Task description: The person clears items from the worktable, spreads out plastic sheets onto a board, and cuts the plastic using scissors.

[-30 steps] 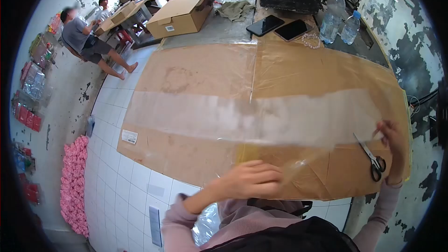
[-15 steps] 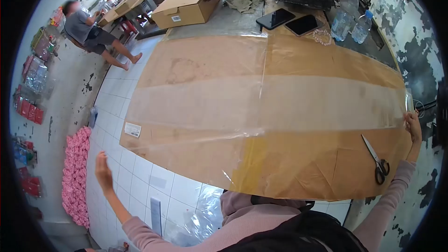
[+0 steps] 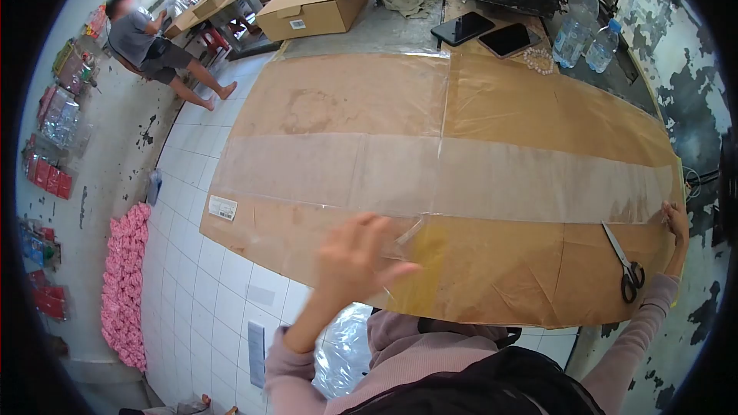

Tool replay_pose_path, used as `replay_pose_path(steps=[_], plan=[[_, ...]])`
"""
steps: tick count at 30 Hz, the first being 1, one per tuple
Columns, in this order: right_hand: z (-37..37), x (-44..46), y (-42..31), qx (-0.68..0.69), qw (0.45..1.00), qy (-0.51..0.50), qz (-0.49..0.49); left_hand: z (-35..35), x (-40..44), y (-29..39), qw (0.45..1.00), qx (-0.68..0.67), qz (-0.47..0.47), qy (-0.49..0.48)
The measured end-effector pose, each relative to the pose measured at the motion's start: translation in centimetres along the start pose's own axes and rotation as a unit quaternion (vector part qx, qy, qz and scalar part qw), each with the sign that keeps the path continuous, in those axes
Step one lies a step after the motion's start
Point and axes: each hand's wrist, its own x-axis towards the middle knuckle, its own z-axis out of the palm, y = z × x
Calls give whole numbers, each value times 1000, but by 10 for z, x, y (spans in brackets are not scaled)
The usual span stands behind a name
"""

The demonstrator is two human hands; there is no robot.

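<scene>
A long strip of clear plastic film [image 3: 323, 165] lies flat across the brown cardboard sheet [image 3: 369, 100] covering the table. At the far right edge, my right hand [image 3: 675, 221] is closed, pinching the film's end. My left hand [image 3: 355, 257], blurred by motion, is over the near part of the cardboard with fingers and thumb apart and nothing in it. Whether it touches the surface I cannot tell. Black-handled scissors [image 3: 626, 265] rest on the cardboard just left of my right forearm, blades pointing away. A white label [image 3: 223, 208] sits at the cardboard's left edge.
Two phones [image 3: 463, 28], a bead bracelet [image 3: 539, 61] and two water bottles [image 3: 576, 23] stand or lie at the back right. Behind the sheet are a cardboard box [image 3: 311, 11] and a crumpled cloth [image 3: 410, 1]. Beyond the left side, a person [image 3: 142, 38] sits. Pink material [image 3: 124, 284] lies along the wall.
My left hand has swung from the left, beyond the cardboard, to above its near middle. My right hand stays at the right edge, slightly lower. The plastic film now looks flatter.
</scene>
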Motion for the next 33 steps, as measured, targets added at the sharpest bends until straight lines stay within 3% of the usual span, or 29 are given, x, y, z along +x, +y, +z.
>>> replay_pose_path(steps=[4, 5, 7, 9, 11, 12, 13, 14, 15, 17, 20, 23, 28, 33], plan=[[-5, 49, 64, -32, 999, -2, -33, 45, 22, 29, 995, -5, -12, -100], [-3, 47, 67, -178, 977, 93, -71, 52, 23, 27, 997, -14, 1, -72], [9, 33, 61, -450, 841, 268, -136, 62, 19, 27, 999, -30, 27, -20], [43, -68, -87, -438, 847, 284, -100, 61, 19, 29, 998, -58, 10, -21], [85, -95, -133, -315, 866, 246, -300, 58, 19, 31, 996, -87, -3, -19], [111, -140, -187, -247, 873, 178, -380, 57, 20, 34, 994, -104, -3, -16], [135, -176, -222, -234, 854, 111, -451, 58, 20, 35, 993, -121, -1, -14], [157, -197, -242, -215, 793, 38, -569, 59, 20, 37, 991, -134, 8, -18], [169, -230, -277, -212, 767, -66, -603, 61, 19, 38, 989, -148, 19, -21], [213, -257, -298, -171, 704, -117, -679, 63, 19, 39, 985, -170, 33, -23], [261, -272, -320, -121, 676, -71, -724, 60, 14, 41, 981, -189, 32, -34], [275, -265, -329, -179, 635, -5, -751, 55, 6, 37, 981, -187, 20, -55], [271, -264, -320, -205, 660, -19, -723, 44, -4, 15, 984, -149, -1, -94], [272, -264, -317, -195, 668, -13, -718, 33, -6, 5, 988, -90, 43, -118]])
